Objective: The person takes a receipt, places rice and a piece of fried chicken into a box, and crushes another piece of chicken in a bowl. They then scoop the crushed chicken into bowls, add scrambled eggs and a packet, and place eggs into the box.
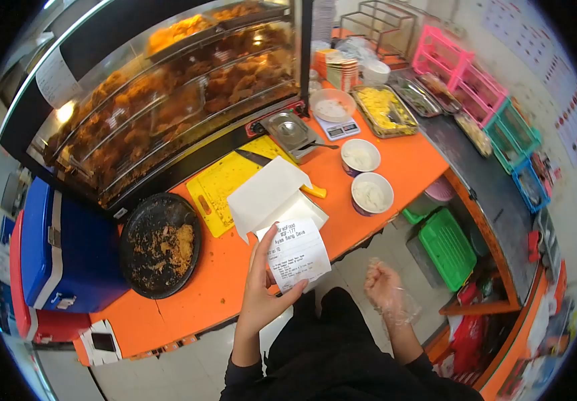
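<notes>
In my left hand (260,284) is a printed paper receipt (302,254), pinched between thumb and fingers above the counter's front edge. My right hand (382,287) hangs beyond that edge, fingers curled in, wearing a clear plastic glove (405,309); nothing shows in it. Just behind the receipt lies an open white paper box (265,197). It overlaps a yellow cutting board (216,200) and partly covers a knife, whose dark blade (252,157) and yellow handle (314,191) stick out. Two white bowls of rice, one nearer (372,194) and one farther (361,158), stand to the right.
A black round pan (131,257) with fried crumbs sits left on the orange counter (218,284), beside a blue cooler box (78,254). Behind stands a glass display case (168,100) of fried food. A scale (338,128), metal container (290,130) and tray of yellow food (385,110) are farther back.
</notes>
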The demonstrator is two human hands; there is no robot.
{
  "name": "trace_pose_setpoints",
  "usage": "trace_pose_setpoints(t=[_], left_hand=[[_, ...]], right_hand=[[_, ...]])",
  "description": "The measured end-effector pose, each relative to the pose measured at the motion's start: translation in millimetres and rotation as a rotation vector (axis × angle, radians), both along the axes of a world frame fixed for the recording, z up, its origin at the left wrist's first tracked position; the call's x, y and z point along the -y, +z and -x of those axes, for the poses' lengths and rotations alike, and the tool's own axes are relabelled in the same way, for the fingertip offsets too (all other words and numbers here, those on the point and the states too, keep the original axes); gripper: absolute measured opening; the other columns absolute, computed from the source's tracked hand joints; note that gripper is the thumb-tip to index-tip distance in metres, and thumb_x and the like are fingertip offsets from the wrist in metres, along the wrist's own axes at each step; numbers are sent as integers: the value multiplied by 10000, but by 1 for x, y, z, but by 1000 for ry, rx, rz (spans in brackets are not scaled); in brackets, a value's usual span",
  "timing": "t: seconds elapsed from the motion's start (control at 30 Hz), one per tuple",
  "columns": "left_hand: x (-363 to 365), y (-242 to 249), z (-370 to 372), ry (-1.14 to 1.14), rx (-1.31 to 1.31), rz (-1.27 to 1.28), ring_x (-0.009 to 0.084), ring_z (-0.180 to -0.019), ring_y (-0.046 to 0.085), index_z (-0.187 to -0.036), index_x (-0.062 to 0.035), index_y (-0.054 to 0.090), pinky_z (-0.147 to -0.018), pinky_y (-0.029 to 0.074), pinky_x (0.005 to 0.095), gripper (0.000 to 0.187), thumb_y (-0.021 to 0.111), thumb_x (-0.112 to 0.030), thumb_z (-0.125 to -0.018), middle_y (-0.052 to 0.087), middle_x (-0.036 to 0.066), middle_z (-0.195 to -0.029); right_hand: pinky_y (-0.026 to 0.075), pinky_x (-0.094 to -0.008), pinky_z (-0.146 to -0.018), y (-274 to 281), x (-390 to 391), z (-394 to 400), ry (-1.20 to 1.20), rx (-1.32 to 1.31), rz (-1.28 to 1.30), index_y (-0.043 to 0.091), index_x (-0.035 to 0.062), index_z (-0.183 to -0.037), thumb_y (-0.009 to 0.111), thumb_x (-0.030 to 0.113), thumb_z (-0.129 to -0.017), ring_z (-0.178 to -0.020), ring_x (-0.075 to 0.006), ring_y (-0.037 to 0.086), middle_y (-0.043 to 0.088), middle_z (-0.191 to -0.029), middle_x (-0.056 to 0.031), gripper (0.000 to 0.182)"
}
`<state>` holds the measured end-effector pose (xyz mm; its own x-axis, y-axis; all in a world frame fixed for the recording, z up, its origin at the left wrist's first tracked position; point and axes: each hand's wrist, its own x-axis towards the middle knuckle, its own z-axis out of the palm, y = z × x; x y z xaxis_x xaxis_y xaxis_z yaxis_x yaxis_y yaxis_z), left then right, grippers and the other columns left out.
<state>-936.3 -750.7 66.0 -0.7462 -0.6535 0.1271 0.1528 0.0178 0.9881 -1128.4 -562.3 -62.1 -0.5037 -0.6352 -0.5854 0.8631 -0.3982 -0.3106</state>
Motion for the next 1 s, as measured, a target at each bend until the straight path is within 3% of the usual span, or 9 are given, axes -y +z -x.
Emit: trace_pose_setpoints(t=[0.07, 0.17, 0.23, 0.27, 0.37, 0.5, 0.57, 0.87, 1.0], left_hand=[[15, -9, 8, 50, 10, 36, 258, -1191, 449, -1398, -52, 215, -874, 502, 342, 871, 670, 73, -666, 300, 131, -1335], [22, -5, 22, 146, 34, 90, 270, -1177, 467, -1405, -51, 192, -859, 514, 345, 916, 678, 80, -639, 279, 149, -1365], [20, -2, 26, 225, 58, 86, 279, -1161, 485, -1408, -46, 178, -848, 522, 350, 950, 687, 86, -617, 265, 167, -1390], [24, -7, 27, 250, 57, 86, 278, -1162, 484, -1409, -47, 173, -846, 524, 347, 957, 689, 84, -614, 262, 166, -1393], [12, 1, 32, 345, 81, 95, 277, -1165, 482, -1411, -48, 167, -844, 525, 344, 968, 695, 79, -609, 258, 163, -1397], [5, -7, 33, 444, 93, 7, 276, -1178, 470, -1409, -48, 179, -860, 517, 351, 969, 705, 67, -603, 267, 157, -1394], [-6, -4, 37, 501, 106, 27, 274, -1180, 469, -1408, -44, 182, -868, 512, 355, 961, 703, 64, -607, 276, 159, -1389], [-38, -9, 39, 718, 125, -49, 243, -1134, 508, -1366, -5, 285, -859, 501, 313, 741, 601, 113, -706, 376, 164, -1329], [-40, -60, 21, 989, 234, -76, 209, -1101, 518, -1288, 11, 409, -850, 480, 296, 546, 520, 118, -764, 486, 137, -1243]], right_hand=[[428, -222, -555, -1, 33, -1, 107, 27, 4, 529, 67, -903, 567, 133, -830, -620, -92, 489, 508, -753, 0, 105], [470, -258, -632, 18, 77, 1, 327, -458, -216, 543, 58, -969, 584, 105, -795, -695, -154, 550, 567, -837, -55, 185], [471, -308, -664, 50, 105, 3, 542, -1929, -649, 537, 43, -1047, 555, 59, -766, -791, -225, 586, 586, -958, -104, 282], [461, -329, -791, 38, 119, 15, 668, -2268, -566, 521, 52, -1135, 542, 77, -750, -986, -270, 574, 569, -1114, -132, 386], [439, -323, -847, 16, 151, 37, 772, -2618, -115, 527, 64, -1139, 503, 88, -789, -1023, -264, 563, 560, -1132, -133, 351], [436, -343, -845, -24, 168, 46, 1021, -2792, 42, 541, 71, -1100, 494, 102, -802, -1009, -259, 563, 563, -1103, -120, 304], [437, -370, -820, -33, 172, 46, 1212, -2500, 73, 552, 69, -1035, 511, 103, -787, -985, -247, 564, 565, -1052, -105, 253], [453, -367, -781, -53, 172, 49, 1025, -2652, 158, 566, 84, -953, 514, 101, -757, -918, -255, 578, 566, -959, -96, 203], [459, -372, -778, -46, 175, 50, 1151, -2642, 154, 567, 70, -963, 507, 104, -753, -912, -269, 576, 566, -972, -111, 221]])
